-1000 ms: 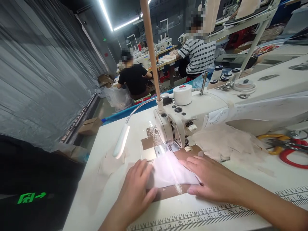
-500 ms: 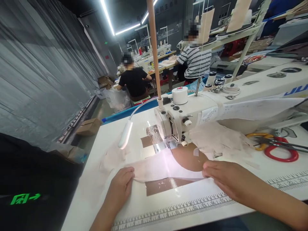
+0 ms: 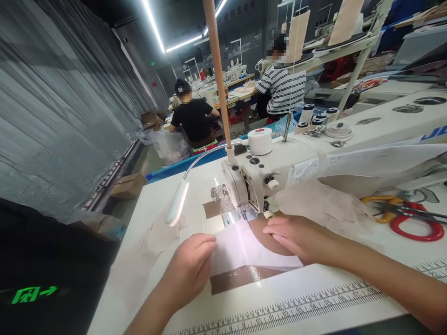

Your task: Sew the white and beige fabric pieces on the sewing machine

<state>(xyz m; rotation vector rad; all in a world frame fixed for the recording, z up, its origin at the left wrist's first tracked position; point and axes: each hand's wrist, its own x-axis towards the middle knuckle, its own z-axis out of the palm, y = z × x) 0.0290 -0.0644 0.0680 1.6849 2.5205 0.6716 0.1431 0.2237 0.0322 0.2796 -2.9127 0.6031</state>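
1. Grey curtain [image 3: 70, 102] fills the left of my remote view, hanging in long folds down towards the floor.
2. Next in size I see the white table [image 3: 127, 265], with a printed ruler scale [image 3: 286, 309] along its near edge and brown patches [image 3: 218, 204] on its top.
3. Beyond it I make out two co-workers, both seated: a person in a black top [image 3: 193, 116] and a person in a striped shirt [image 3: 286, 90].
4. Across the right of the table I have the sewing machine [image 3: 244, 179], its head above the work area.
5. Pale fabric scraps [image 3: 317, 200] lie heaped beside the machine, behind the right hand.
6. I find the pale cloth [image 3: 232, 246] flat between the two hands, its far tip at the presser foot; whether it passes underneath, I cannot tell.
7. I read the left hand [image 3: 192, 260] as closed, fingers curled on the cloth's left end.
8. The right hand [image 3: 296, 232] has its fingers together and slightly bent, over the cloth's right end; whether it grips anything, I cannot tell.
9. Near the right edge I spot red-handled scissors [image 3: 417, 238] touching or overlapping a yellow handle [image 3: 380, 199].
10. Left of the needle I see a small lamp [image 3: 178, 202], lit.
11. Smallest for me, thread cones [image 3: 307, 114] stand behind the machine.
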